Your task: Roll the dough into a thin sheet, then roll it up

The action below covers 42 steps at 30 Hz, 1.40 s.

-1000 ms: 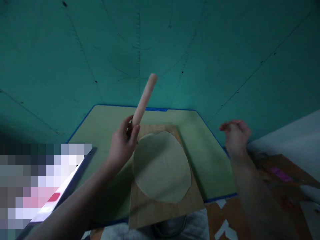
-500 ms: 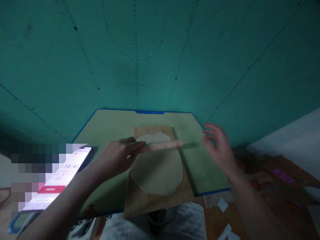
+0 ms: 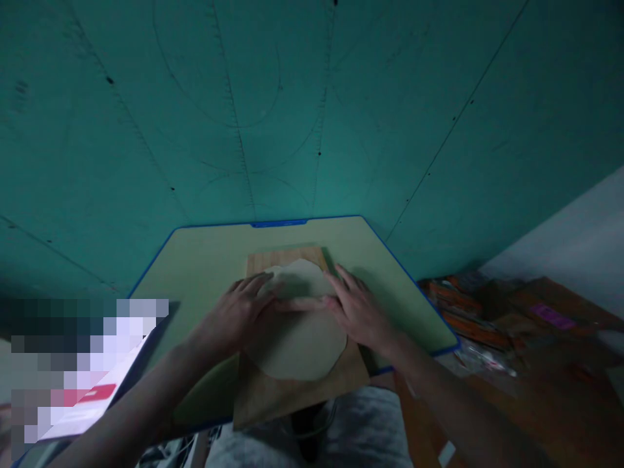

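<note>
A thin, pale rolling pin (image 3: 299, 304) lies crosswise on a flat, roughly round sheet of dough (image 3: 297, 348). Under the dough is a wooden board (image 3: 292, 404), whose near end juts past the table's front edge. My left hand (image 3: 244, 311) is closed over the pin's left end, fingers pointing forward. At the other end, my right hand (image 3: 358, 311) rests on the pin with its fingers bent over it. Both ends of the pin are hidden by my hands.
The pale green folding table (image 3: 205, 260) has a blue rim and stands against a green wall (image 3: 273, 130). A lit phone (image 3: 97, 396), partly pixelated, is at the left. Cardboard boxes (image 3: 541, 312) and clear plastic wrapping (image 3: 487, 357) lie at the right.
My right hand has come in from the right, where it was raised and off the pin, onto the pin's right end. The pin has turned slightly and sits level. The view has shifted.
</note>
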Each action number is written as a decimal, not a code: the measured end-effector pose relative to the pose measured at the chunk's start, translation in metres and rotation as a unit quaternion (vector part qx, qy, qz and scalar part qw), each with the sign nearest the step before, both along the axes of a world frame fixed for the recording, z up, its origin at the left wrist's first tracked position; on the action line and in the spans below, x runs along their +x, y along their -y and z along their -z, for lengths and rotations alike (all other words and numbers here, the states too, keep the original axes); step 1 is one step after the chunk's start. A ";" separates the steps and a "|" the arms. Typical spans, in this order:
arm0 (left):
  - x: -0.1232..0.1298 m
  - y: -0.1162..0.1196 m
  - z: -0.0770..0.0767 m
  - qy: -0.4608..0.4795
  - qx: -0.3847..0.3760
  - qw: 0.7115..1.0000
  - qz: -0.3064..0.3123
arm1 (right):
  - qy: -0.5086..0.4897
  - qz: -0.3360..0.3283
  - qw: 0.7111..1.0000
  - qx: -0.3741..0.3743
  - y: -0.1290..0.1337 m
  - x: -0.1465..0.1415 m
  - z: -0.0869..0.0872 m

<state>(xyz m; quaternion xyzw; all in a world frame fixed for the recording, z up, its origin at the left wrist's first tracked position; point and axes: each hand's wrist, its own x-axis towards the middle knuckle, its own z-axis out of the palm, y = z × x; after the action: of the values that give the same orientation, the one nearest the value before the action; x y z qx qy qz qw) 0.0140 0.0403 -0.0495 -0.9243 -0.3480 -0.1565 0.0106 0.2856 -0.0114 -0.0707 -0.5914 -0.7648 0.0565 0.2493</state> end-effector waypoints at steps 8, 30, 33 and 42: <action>0.041 -0.067 -0.009 -0.040 0.029 0.993 -0.110 | 0.015 0.100 0.995 0.001 -0.084 0.006 -0.013; 0.029 -0.033 0.007 -0.040 0.038 0.994 -0.099 | -0.149 0.141 0.977 0.056 -0.111 0.063 -0.024; 0.045 -0.050 0.000 -0.046 0.035 0.989 -0.135 | -0.155 0.090 0.983 0.048 -0.093 0.040 -0.035; 0.082 -0.114 -0.013 -0.014 0.038 0.983 -0.180 | 0.118 0.099 0.983 -0.095 -0.070 -0.013 -0.020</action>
<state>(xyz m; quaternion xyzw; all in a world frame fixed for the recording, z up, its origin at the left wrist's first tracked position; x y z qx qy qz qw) 0.0958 0.1542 -0.0360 -0.8476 -0.5022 -0.1524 0.0789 0.2725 0.0590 -0.0509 -0.6880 -0.7174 0.0335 0.1046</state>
